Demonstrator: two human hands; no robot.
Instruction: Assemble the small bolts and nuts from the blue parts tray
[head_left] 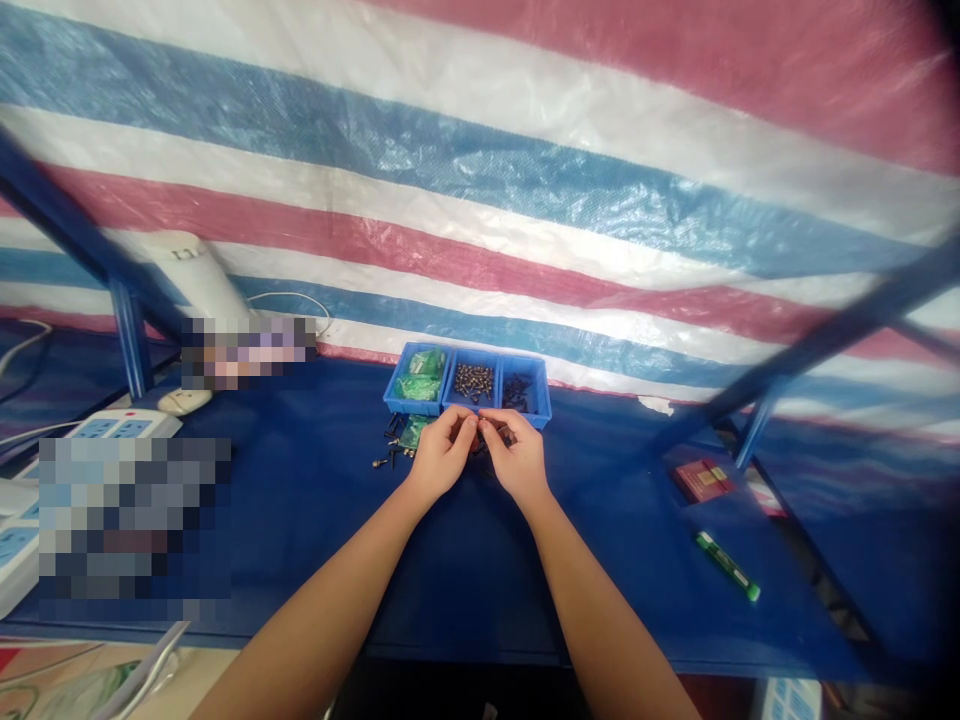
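My left hand (442, 452) and my right hand (519, 455) meet just in front of a blue three-compartment bin (540, 412). Thumb and fingers of both are pinched together, the tips nearly touching; whatever lies between them is too small to make out. The bin's left compartment contains green packets (420, 385). Small brass-coloured screw-like parts (474, 380) fill the middle one, and dark small parts (517, 388) lie in the right one. Loose screws (380, 463) and another green packet (412, 432) lie on the table beside my left hand. Dark pieces beneath my hands are partly hidden.
White power strips (142, 425) stand at the left of the blue table (300, 500), near blurred-out items. A white cylinder (199, 280) leans behind. On the right are a red box (703, 480), a green tube (727, 566) and a blue frame bar (810, 335). Striped sheeting (480, 190) hangs behind.
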